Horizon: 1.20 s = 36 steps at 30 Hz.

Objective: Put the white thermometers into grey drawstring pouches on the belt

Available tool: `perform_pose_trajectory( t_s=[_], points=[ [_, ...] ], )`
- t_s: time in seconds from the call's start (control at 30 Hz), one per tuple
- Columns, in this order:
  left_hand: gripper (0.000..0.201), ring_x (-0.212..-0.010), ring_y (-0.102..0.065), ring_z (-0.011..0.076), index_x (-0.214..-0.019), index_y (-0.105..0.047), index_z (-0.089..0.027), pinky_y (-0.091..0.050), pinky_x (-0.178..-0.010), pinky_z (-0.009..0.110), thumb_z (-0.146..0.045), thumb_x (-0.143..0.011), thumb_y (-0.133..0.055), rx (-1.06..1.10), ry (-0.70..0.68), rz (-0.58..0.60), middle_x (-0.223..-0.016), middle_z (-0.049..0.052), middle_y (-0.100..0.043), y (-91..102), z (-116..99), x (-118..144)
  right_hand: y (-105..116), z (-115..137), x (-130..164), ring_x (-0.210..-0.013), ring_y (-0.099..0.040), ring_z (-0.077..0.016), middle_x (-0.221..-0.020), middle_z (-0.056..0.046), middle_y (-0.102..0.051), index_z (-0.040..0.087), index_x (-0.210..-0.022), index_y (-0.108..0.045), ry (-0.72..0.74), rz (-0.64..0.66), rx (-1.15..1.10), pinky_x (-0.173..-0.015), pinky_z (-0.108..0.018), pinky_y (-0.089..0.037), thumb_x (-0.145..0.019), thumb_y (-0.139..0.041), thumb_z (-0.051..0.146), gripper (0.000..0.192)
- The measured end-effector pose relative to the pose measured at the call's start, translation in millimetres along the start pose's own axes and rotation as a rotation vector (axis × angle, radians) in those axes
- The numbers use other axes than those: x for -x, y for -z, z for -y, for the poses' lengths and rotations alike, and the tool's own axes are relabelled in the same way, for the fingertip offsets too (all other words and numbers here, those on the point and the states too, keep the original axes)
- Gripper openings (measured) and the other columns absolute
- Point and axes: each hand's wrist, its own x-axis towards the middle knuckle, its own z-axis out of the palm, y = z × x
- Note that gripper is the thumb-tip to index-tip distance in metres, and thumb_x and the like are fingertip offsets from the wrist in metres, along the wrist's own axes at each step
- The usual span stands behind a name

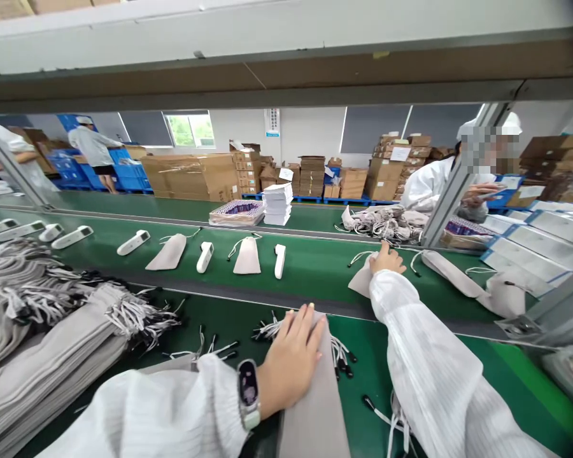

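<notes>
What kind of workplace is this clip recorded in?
Likely a factory packing line: white handheld devices and grey drawstring pouches alternate along a green conveyor belt, with stacked cardboard boxes behind.

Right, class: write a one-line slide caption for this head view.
Left hand rests flat on grey pouches; right hand lays a pouch on the green conveyor belt.

Ahead of you: white handheld devices (204, 256) alternate with flat grey drawstring pouches (247, 256) along the green conveyor belt (315, 267). Beyond it, a stack of white leaflets (277, 204), brown cardboard cartons (191, 175).
</notes>
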Motion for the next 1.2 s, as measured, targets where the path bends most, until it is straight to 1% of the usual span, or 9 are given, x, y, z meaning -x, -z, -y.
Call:
perform_pose_trajectory(
  t_s=[0.17,0.37,0.57,0.7,0.8,0.87,0.97,1.07,1.2],
  points=[
    [0.040,-0.112,-0.044,0.0221,-0.123,-0.038,-0.011,-0.030,-0.093,0.039,-0.008,-0.085,-0.028,-0.029,0.032,-0.081,-0.121,0.014,-0.049,-16.9,-18,-40,-3,31,16,-0.101,-0.042,-0.0286,-0.117,-0.014,-0.041,0.021,-0.115,-0.046,0.356,-0.109,-0.010,-0.078,-0.040,-0.034,-0.073,-0.046,0.026,0.043],
    [0.040,-0.106,-0.045,0.0194,-0.122,-0.037,-0.009,-0.033,-0.087,0.033,-0.008,-0.083,-0.035,0.053,0.141,-0.207,-0.115,0.010,-0.052,-22.5,-18,-40,-16,53,22,-0.105,-0.038,-0.0293,-0.120,-0.014,-0.039,0.018,-0.101,-0.056,0.599,-0.106,0.053,-0.079,-0.041,-0.034,-0.073,-0.045,0.025,0.031],
    [0.030,-0.091,-0.046,0.0211,-0.108,-0.044,-0.008,-0.038,-0.076,0.033,-0.005,-0.078,-0.037,0.119,0.141,-0.194,-0.096,0.009,-0.051,-4.9,-13,-36,0,35,-7,-0.108,-0.036,-0.0340,-0.119,-0.019,-0.040,0.011,-0.094,-0.059,0.425,-0.156,-0.013,-0.082,-0.048,-0.031,-0.071,-0.044,0.023,0.030],
    [0.027,-0.079,-0.046,0.0212,-0.085,-0.047,-0.012,-0.039,-0.065,0.032,0.003,-0.062,-0.044,0.202,0.154,-0.087,-0.083,0.007,-0.047,13.9,-5,-38,8,59,18,-0.098,-0.047,-0.0238,-0.100,-0.013,-0.055,0.013,-0.092,-0.058,0.428,0.209,-0.276,-0.086,-0.038,-0.033,-0.074,-0.039,0.025,0.029],
    [0.030,-0.080,-0.046,0.0219,-0.082,-0.045,-0.013,-0.039,-0.064,0.031,0.005,-0.058,-0.045,0.248,0.190,-0.013,-0.086,0.008,-0.047,20.2,2,-40,-16,91,59,-0.075,-0.057,-0.0166,-0.076,-0.001,-0.061,0.023,-0.088,-0.059,0.469,0.460,-0.297,-0.076,-0.030,-0.041,-0.070,-0.050,0.036,0.024],
    [0.029,-0.080,-0.047,0.0215,-0.083,-0.045,-0.012,-0.040,-0.065,0.030,0.006,-0.060,-0.044,0.256,0.207,0.014,-0.087,0.009,-0.048,20.8,6,-41,-36,110,76,-0.076,-0.058,-0.0194,-0.075,-0.002,-0.061,0.024,-0.092,-0.057,0.409,0.538,-0.297,-0.076,-0.034,-0.042,-0.062,-0.060,0.040,0.034],
    [0.028,-0.080,-0.048,0.0216,-0.082,-0.047,-0.011,-0.039,-0.067,0.031,0.007,-0.061,-0.043,0.257,0.221,0.059,-0.086,0.010,-0.051,22.4,10,-42,-52,126,77,-0.089,-0.056,-0.0249,-0.088,-0.008,-0.060,0.020,-0.101,-0.051,0.251,0.578,-0.328,-0.080,-0.041,-0.040,-0.054,-0.069,0.027,0.051],
    [0.025,-0.078,-0.050,0.0233,-0.083,-0.050,-0.008,-0.039,-0.065,0.034,0.005,-0.063,-0.043,0.264,0.263,0.113,-0.082,0.013,-0.054,28.9,13,-43,-43,125,63,-0.088,-0.058,-0.0229,-0.092,-0.010,-0.059,0.014,-0.107,-0.044,0.135,0.665,-0.446,-0.075,-0.039,-0.045,-0.060,-0.063,0.018,0.050],
    [0.010,-0.083,-0.049,0.0277,-0.074,-0.055,-0.010,-0.037,-0.069,0.039,-0.005,-0.066,-0.050,0.314,0.233,0.163,-0.076,0.012,-0.058,38.1,20,-40,-7,103,56,-0.078,-0.062,-0.0157,-0.092,-0.008,-0.060,0.014,-0.116,-0.034,0.126,0.795,-0.676,-0.067,-0.032,-0.051,-0.078,-0.044,0.020,0.040]
  ],
)
